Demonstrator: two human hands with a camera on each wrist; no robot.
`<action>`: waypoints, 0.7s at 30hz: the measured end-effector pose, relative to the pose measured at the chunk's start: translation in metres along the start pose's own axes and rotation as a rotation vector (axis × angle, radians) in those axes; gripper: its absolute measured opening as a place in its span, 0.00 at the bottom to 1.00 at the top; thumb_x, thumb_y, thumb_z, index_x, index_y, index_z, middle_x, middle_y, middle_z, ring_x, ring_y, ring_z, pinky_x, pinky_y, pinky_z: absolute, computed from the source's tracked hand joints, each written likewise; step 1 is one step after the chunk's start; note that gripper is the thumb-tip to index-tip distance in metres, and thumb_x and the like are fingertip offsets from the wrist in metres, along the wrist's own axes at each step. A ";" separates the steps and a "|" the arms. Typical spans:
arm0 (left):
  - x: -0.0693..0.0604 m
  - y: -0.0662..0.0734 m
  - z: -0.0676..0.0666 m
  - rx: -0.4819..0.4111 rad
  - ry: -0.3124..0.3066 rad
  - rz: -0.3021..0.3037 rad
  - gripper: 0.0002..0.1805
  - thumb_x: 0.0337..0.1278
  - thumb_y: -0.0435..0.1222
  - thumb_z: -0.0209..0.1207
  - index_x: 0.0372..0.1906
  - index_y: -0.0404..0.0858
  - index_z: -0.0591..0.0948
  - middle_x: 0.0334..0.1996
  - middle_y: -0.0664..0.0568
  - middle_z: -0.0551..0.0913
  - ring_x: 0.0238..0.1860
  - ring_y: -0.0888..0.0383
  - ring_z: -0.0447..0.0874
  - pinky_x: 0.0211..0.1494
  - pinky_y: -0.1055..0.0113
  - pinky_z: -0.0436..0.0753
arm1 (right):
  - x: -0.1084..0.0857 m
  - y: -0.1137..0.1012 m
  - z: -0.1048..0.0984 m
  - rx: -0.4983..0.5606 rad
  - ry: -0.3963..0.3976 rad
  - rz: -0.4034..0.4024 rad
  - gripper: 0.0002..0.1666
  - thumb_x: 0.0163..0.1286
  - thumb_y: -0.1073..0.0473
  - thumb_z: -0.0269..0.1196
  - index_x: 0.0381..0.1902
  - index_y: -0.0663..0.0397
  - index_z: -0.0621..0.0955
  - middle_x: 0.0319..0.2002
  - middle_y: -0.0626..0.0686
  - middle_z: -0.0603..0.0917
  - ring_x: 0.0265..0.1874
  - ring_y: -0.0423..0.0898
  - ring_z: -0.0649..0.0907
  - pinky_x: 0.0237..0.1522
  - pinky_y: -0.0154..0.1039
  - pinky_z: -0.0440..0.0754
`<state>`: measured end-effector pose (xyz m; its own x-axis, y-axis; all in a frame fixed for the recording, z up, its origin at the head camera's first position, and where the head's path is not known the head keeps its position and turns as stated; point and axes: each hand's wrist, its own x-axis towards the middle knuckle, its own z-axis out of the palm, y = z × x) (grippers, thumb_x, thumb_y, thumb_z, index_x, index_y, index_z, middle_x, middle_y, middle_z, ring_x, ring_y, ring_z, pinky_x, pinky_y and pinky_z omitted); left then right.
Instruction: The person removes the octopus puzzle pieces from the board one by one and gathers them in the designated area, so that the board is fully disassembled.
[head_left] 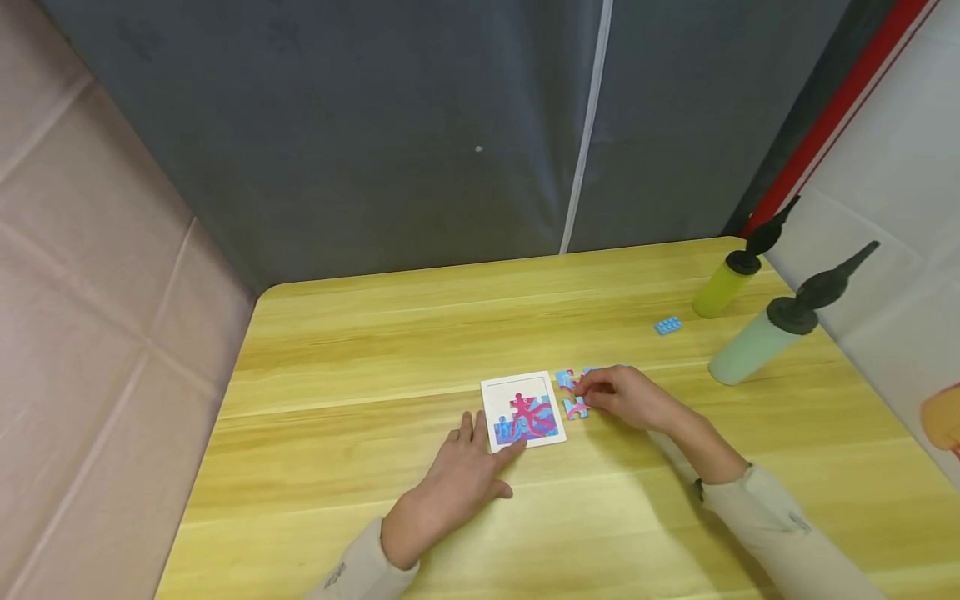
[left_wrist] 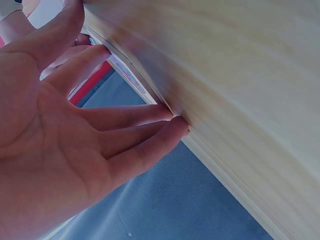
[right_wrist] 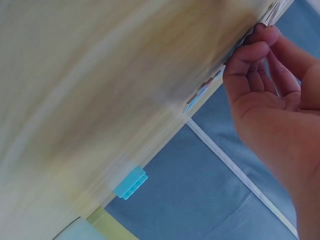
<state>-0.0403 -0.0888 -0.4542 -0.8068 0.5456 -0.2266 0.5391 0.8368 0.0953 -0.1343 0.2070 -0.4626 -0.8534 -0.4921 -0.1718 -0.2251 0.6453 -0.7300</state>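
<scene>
A white square puzzle tray point(head_left: 517, 382) lies on the table, its lower part filled with pieces showing a pink octopus point(head_left: 531, 415) on blue. My left hand point(head_left: 459, 475) rests at the tray's lower left with fingers extended; the index finger touches its near edge. The left wrist view shows those fingertips point(left_wrist: 180, 125) against the tabletop and tray edge. Right of the tray, my right hand point(head_left: 626, 397) pinches at a puzzle piece, largely hidden by the fingers. Loose puzzle pieces point(head_left: 576, 408) lie around it. In the right wrist view, the thumb and index fingertips point(right_wrist: 267, 35) nearly meet.
A blue toy brick point(head_left: 667, 326) lies toward the back right. Beyond it are a yellow-green hand pump point(head_left: 720, 292) and a pale green one point(head_left: 753, 346), both with black tops. Dark cloth point(head_left: 375, 150) hangs behind the wooden table point(head_left: 337, 350).
</scene>
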 end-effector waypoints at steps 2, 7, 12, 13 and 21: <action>0.000 0.000 0.000 -0.001 -0.001 -0.001 0.37 0.60 0.59 0.63 0.75 0.63 0.71 0.72 0.24 0.68 0.73 0.28 0.69 0.67 0.47 0.80 | 0.000 0.001 0.000 0.000 -0.002 -0.001 0.07 0.74 0.66 0.63 0.45 0.57 0.87 0.41 0.51 0.89 0.34 0.40 0.78 0.37 0.30 0.77; -0.001 0.000 0.000 -0.013 -0.002 -0.003 0.37 0.60 0.59 0.64 0.75 0.63 0.71 0.72 0.23 0.67 0.73 0.27 0.69 0.67 0.47 0.80 | 0.001 0.002 0.001 -0.004 -0.012 -0.023 0.07 0.75 0.66 0.62 0.45 0.57 0.86 0.41 0.51 0.89 0.33 0.40 0.77 0.36 0.30 0.76; -0.001 0.000 0.000 -0.016 0.001 -0.001 0.37 0.60 0.59 0.64 0.75 0.63 0.71 0.72 0.23 0.68 0.72 0.27 0.69 0.67 0.47 0.80 | 0.000 0.002 0.002 -0.007 -0.009 -0.038 0.07 0.74 0.67 0.62 0.45 0.57 0.86 0.41 0.51 0.88 0.32 0.39 0.76 0.35 0.30 0.76; -0.001 0.000 0.000 -0.016 0.000 0.000 0.37 0.60 0.59 0.64 0.75 0.63 0.71 0.72 0.23 0.68 0.72 0.27 0.69 0.67 0.47 0.80 | 0.000 0.002 0.002 -0.009 -0.005 -0.041 0.07 0.74 0.67 0.62 0.44 0.57 0.86 0.40 0.51 0.88 0.32 0.39 0.77 0.36 0.30 0.77; -0.001 0.000 0.000 0.010 0.009 0.006 0.37 0.60 0.59 0.63 0.75 0.63 0.71 0.71 0.24 0.69 0.72 0.28 0.70 0.66 0.48 0.81 | -0.001 0.002 0.005 -0.038 0.022 -0.065 0.06 0.71 0.69 0.64 0.41 0.56 0.87 0.37 0.48 0.87 0.34 0.39 0.77 0.38 0.31 0.78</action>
<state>-0.0399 -0.0896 -0.4536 -0.8059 0.5506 -0.2176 0.5459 0.8333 0.0868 -0.1314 0.2056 -0.4670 -0.8466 -0.5207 -0.1102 -0.2974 0.6345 -0.7134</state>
